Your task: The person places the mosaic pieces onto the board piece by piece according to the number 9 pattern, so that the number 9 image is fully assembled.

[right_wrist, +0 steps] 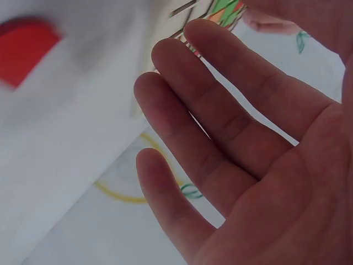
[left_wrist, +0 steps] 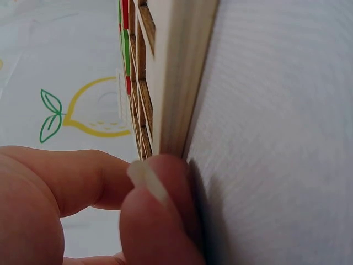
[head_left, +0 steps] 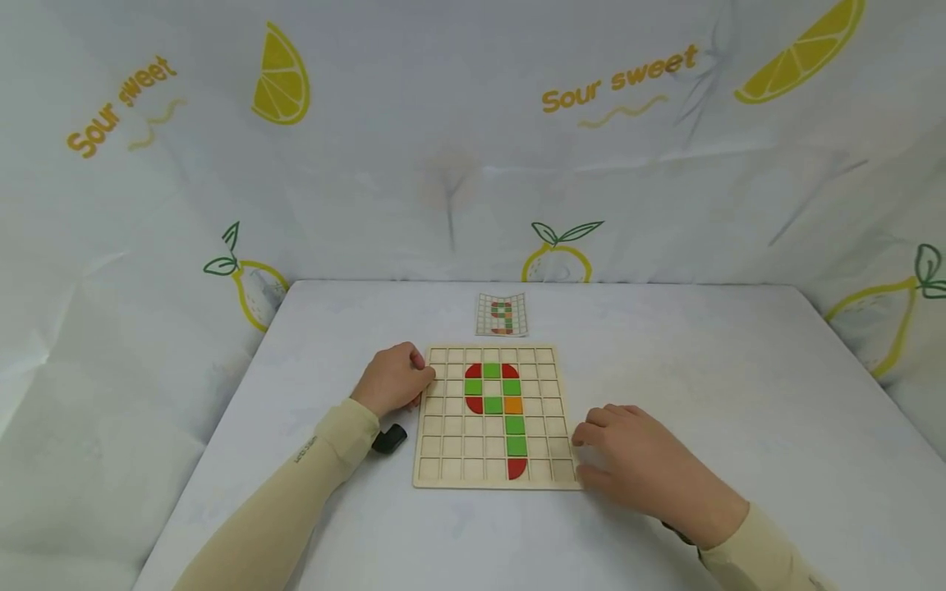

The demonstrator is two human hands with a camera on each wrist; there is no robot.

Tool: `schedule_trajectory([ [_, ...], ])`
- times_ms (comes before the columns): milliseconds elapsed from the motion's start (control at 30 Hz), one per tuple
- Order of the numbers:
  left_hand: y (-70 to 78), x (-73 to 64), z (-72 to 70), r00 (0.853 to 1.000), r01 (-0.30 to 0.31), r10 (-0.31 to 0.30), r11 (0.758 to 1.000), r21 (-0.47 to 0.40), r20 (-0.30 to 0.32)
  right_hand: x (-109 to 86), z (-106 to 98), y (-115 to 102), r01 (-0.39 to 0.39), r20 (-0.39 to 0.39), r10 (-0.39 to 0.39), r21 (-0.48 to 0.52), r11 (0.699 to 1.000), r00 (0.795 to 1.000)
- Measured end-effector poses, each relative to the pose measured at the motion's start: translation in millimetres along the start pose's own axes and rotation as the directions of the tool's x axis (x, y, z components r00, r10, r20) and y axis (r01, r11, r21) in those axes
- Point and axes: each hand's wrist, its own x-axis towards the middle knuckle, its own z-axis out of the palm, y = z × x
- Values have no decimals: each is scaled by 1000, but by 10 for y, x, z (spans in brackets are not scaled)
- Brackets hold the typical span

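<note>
A pale wooden grid board lies flat on the table. Red, green and orange tiles set in its squares form a figure 9. At the board's left edge is my left hand; in the left wrist view its curled fingers pinch the edge close over the tabletop. Beside the lower right corner, my right hand is held over the table with relaxed, slightly bent fingers and nothing in its grasp. A blurred red piece shows past this hand in the right wrist view, hidden in the head view.
Behind the board stands a small card printed with a similar coloured 9 on a grid. A black object sits by the left sleeve. White cloth with lemon prints backs the white table.
</note>
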Motion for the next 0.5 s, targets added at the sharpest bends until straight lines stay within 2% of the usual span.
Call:
schedule_trajectory([
  [267, -33, 4, -7, 1000, -21, 21, 1000, -11, 1, -386, 84, 358, -79, -59, 78, -21, 997, 995],
  [500, -25, 15, 7, 1000, -29, 29, 1000, -1, 7, -652, 175, 604, -191, -43, 189, -28, 981, 981],
])
